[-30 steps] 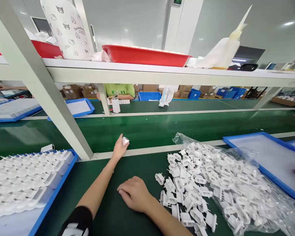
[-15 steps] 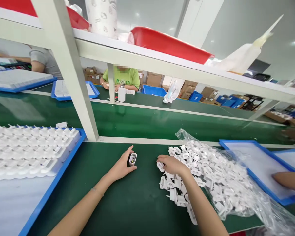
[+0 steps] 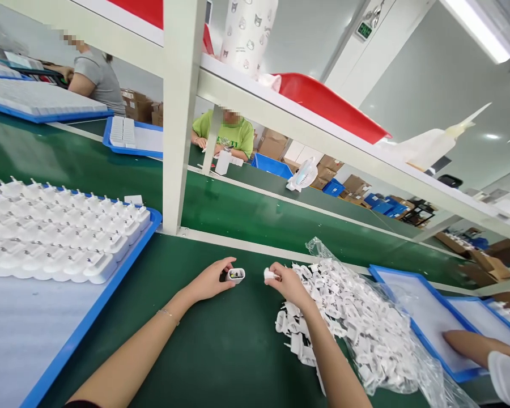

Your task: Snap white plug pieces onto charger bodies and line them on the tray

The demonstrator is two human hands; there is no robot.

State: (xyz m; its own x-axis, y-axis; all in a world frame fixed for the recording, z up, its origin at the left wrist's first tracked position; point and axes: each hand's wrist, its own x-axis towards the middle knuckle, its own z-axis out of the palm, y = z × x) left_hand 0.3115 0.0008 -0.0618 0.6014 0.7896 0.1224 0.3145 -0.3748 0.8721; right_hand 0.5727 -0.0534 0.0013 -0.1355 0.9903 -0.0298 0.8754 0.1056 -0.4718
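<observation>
My left hand (image 3: 210,280) is closed around a white charger housing (image 3: 237,274), its open end facing me and small parts showing inside. Across a short gap, my right hand (image 3: 289,283) pinches a white plug cover (image 3: 270,275) between thumb and fingers. The two pieces are apart. Just right of that hand spreads a pile of white plug covers (image 3: 361,317), partly lying on a clear plastic bag (image 3: 429,368). At the left, rows of white chargers with their pins up (image 3: 68,238) fill the back of a blue-rimmed tray (image 3: 89,323).
A shelf post (image 3: 181,124) rises behind my left hand, carrying a shelf with a red tray (image 3: 323,107). Blue-rimmed trays (image 3: 412,289) stand at the right, where another person's arm (image 3: 471,345) reaches in. Two people sit across the green bench (image 3: 238,209).
My right hand has lifted a plug cover from the pile's edge and moved it left, closer to the housing. The housing has turned in my left hand. The camera view has tilted.
</observation>
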